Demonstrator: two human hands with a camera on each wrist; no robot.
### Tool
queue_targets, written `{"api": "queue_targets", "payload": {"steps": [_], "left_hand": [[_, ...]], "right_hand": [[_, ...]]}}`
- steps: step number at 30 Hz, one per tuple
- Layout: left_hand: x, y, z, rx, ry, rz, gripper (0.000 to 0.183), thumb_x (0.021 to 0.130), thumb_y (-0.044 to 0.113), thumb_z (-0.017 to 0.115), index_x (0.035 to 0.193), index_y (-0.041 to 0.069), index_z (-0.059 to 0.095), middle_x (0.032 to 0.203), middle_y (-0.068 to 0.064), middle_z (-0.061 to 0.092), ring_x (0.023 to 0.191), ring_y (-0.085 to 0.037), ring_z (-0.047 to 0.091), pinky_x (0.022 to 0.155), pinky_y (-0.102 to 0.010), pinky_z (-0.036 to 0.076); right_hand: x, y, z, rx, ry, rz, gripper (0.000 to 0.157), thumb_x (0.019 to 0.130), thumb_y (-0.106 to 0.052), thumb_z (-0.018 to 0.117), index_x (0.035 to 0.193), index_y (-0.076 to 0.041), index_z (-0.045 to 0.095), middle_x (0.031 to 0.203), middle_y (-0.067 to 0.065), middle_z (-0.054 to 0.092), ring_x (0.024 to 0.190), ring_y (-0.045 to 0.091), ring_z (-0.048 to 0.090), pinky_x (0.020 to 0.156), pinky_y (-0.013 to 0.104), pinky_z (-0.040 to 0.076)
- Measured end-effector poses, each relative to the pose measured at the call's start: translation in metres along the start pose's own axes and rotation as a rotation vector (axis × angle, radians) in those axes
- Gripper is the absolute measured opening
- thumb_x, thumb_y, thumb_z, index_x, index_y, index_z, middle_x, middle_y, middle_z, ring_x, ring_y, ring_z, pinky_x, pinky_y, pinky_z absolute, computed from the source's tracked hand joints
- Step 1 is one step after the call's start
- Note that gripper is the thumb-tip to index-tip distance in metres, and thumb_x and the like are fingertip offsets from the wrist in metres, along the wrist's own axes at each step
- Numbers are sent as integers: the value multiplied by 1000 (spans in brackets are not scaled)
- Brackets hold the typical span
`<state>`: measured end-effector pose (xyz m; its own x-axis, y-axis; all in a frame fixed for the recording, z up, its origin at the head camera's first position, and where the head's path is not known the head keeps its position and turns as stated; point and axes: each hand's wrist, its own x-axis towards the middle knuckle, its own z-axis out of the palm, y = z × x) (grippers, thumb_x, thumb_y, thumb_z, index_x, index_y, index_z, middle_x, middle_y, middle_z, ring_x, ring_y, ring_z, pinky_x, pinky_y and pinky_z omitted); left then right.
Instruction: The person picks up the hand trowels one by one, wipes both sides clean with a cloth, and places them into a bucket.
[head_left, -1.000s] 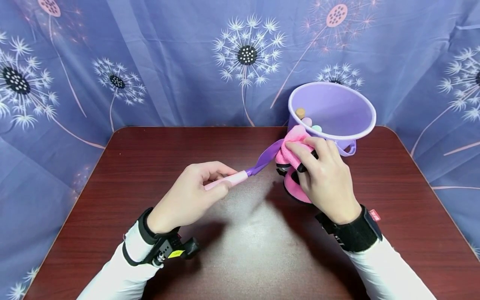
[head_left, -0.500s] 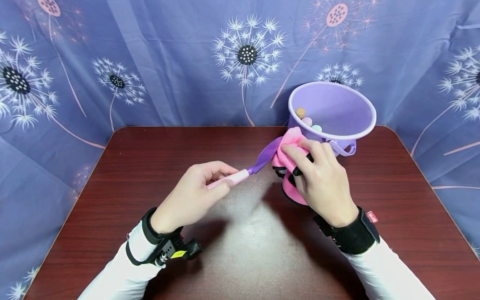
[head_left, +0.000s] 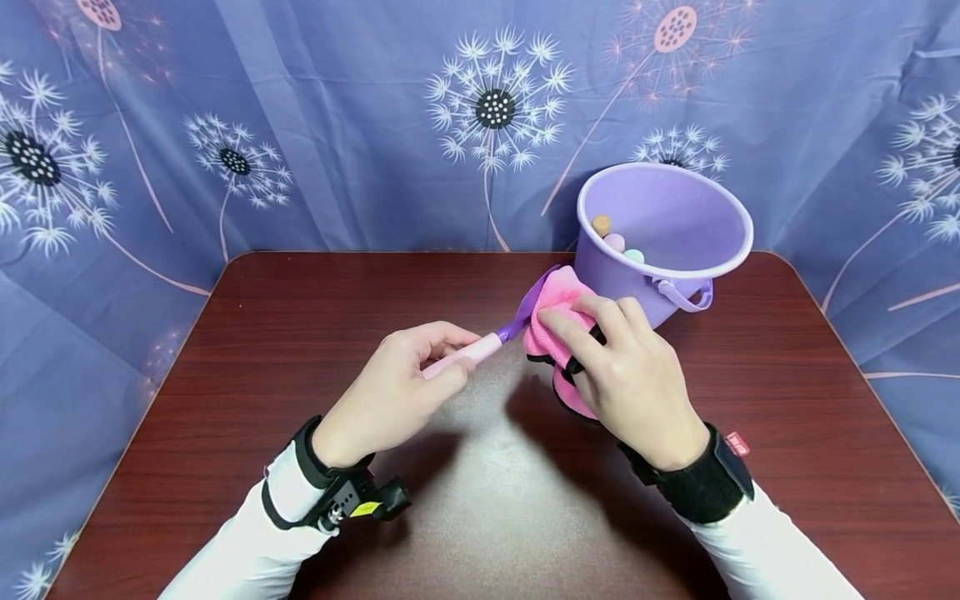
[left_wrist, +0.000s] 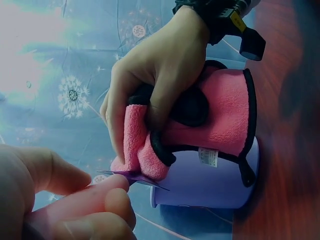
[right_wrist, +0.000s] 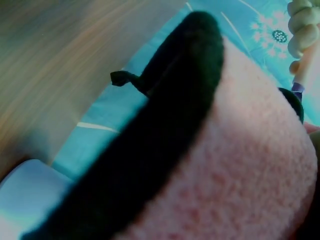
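My left hand (head_left: pixel 390 383) grips the pink handle of a tool (head_left: pixel 465 357) with a broad purple blade (head_left: pixel 527 308), held up over the table and slanting toward the far right. A pink fluffy cloth with black edging (head_left: pixel 558 300) is bunched in my right hand (head_left: pixel 637 375) and wraps the blade's far side. In the left wrist view, folds of the cloth (left_wrist: pixel 137 145) lie against the thin edge of the blade (left_wrist: pixel 134 177), and the rest hangs loose with a white label (left_wrist: pixel 208 157). The cloth (right_wrist: pixel 250 145) fills most of the right wrist view.
A lilac bucket (head_left: pixel 618 275) stands behind my right hand, its handle (head_left: pixel 686 297) hanging at the front. Several small coloured pieces show inside, including a tan one (head_left: pixel 601 225). The dark wooden table (head_left: pixel 337 287) ends at a blue dandelion-print curtain (head_left: pixel 352 150).
My right hand and the cloth have slid left and toward me along the blade, away from the bucket. The left hand has shifted slightly right, still gripping the handle.
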<state>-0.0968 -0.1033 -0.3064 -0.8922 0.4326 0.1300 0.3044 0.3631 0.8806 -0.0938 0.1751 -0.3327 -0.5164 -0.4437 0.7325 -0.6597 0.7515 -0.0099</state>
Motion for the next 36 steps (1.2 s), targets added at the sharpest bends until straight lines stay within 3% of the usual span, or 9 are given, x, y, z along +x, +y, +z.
{"api": "queue_targets", "payload": {"steps": [5,16,25,32,36], "left_hand": [[0,0,0,6,-5,-20,25,94,14,70,117,20,76,80,3,63,55,-11,44,50,-27,36],[2,-1,0,6,4,16,24,96,14,69,118,18,77,79,3,62,55,-12,44,50,-28,36],[1,-2,-3,34,40,68,22,97,11,73,118,13,78,97,5,70,83,-16,59,70,-31,48],[1,-1,-4,43,43,43,22,100,17,68,119,16,80,84,3,63,71,-18,53,64,-32,44],[1,0,-5,54,45,44,21,102,19,67,119,18,79,88,5,66,73,-19,55,66,-32,45]], "right_hand": [[1,-4,0,20,15,-36,52,80,-4,71,131,-14,72,121,17,65,82,36,52,45,42,44],[4,-9,-1,43,26,-131,47,85,-4,68,131,-12,72,120,19,66,79,36,51,52,42,44],[4,-8,-1,18,-29,-193,60,76,-2,75,134,-12,70,120,17,63,82,36,52,55,41,48],[6,-5,-2,6,-34,-227,58,77,-2,72,134,-11,71,119,17,63,82,37,52,56,41,48],[6,-1,-2,4,-32,-223,63,72,1,75,134,-11,71,119,17,63,80,36,51,56,41,47]]}}
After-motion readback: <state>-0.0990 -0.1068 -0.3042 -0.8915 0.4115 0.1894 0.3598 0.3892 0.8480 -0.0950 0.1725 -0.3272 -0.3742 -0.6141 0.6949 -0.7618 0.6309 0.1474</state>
